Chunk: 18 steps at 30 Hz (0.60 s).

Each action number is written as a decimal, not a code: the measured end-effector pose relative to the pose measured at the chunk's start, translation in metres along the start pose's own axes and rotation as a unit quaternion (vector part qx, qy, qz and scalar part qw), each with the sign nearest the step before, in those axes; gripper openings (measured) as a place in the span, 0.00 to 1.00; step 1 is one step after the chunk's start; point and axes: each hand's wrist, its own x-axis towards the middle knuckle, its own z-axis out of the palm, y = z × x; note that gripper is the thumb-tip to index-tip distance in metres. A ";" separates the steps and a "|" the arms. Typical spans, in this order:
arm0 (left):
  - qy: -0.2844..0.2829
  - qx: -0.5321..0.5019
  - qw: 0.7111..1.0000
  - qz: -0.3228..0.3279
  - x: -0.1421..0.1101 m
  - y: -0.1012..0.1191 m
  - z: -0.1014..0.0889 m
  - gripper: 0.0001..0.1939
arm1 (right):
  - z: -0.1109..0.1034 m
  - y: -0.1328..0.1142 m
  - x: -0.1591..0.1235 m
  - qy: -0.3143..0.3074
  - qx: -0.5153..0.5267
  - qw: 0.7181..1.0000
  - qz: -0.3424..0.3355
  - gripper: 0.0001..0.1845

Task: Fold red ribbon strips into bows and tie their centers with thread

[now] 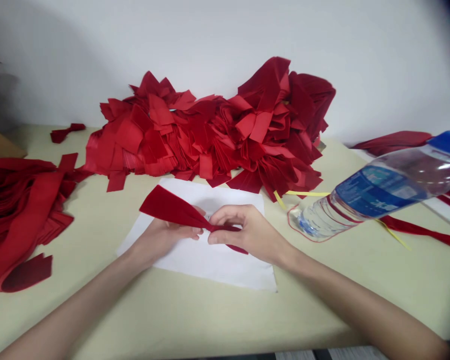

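A strip of red velvet ribbon [174,206], gathered narrow at its middle, is held over a white sheet [225,267]. My right hand [249,230] pinches the gathered part between thumb and fingers, and the ribbon's other end hangs below that palm. On the near side of the wide end, my left hand [168,235] has its thumb and fingers closed about the ribbon; some of its fingers are hidden behind the cloth.
A big heap of cut red ribbon pieces [210,135] lies along the wall. More folded ribbon [26,210] is at the left. On the right stands a water bottle [378,185] with a blue cap, near thin yellow strips [307,193]. A small red bow-shaped piece [67,131] lies at back left.
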 end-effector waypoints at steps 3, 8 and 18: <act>-0.026 0.003 0.999 0.018 -0.004 0.003 0.005 0.14 | 0.000 0.001 0.001 -0.045 0.099 0.993 0.038 0.12; -0.039 -0.008 0.996 0.074 -0.007 0.004 0.008 0.04 | -0.004 0.007 0.002 -0.121 0.199 0.971 0.062 0.12; -0.083 -0.014 0.993 0.079 -0.008 0.001 0.005 0.13 | 0.000 0.015 0.001 -0.227 0.287 0.926 0.094 0.18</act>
